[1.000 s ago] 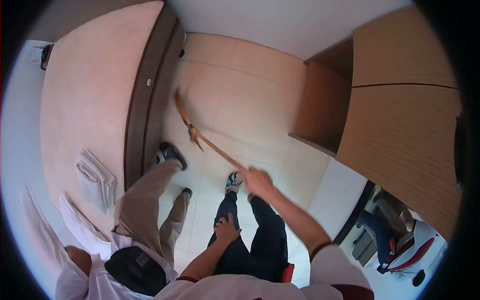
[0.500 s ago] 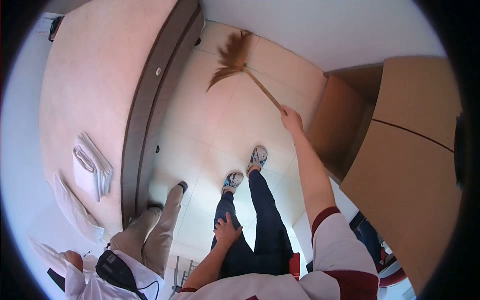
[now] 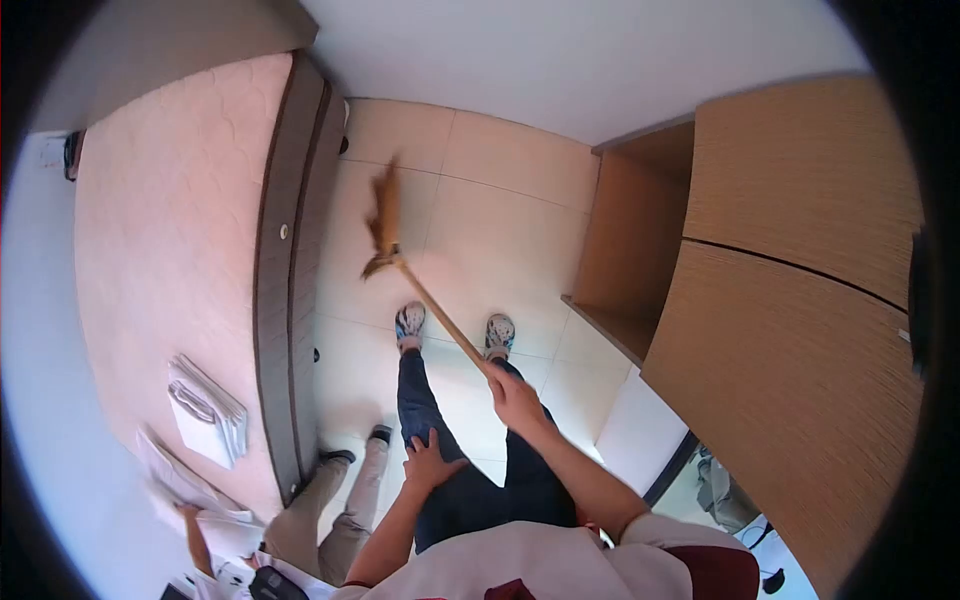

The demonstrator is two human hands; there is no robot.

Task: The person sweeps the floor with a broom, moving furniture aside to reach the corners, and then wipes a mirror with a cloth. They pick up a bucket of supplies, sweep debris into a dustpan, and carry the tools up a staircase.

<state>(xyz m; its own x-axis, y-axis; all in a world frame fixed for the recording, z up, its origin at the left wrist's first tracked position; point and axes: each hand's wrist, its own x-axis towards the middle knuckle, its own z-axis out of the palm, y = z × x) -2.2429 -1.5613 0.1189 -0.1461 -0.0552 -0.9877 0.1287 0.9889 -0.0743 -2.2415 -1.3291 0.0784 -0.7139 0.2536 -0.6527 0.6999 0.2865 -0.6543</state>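
My right hand (image 3: 517, 402) is wrapped round the handle of a broom (image 3: 440, 315), near its end. The broom slants away to the upper left, and its brown bristle head, a little blurred, is over the tiled floor (image 3: 480, 240) beside the bed base. My left hand (image 3: 430, 462) rests on my left thigh with its fingers spread and nothing in it. Both my feet, in patterned clogs (image 3: 410, 322), stand on the tiles just below the broom.
At left is a bed with a bare mattress (image 3: 180, 240) and dark base (image 3: 278, 300); folded white cloths (image 3: 208, 412) lie on it. Another person (image 3: 310, 530) stands at lower left, a hand at a pillow (image 3: 195, 475). A wooden cabinet (image 3: 790, 330) with an open compartment stands at right.
My right hand has pulled the broom back toward my body and to the left, off the far floor. My left foot has stepped forward. The left hand stays on my thigh.
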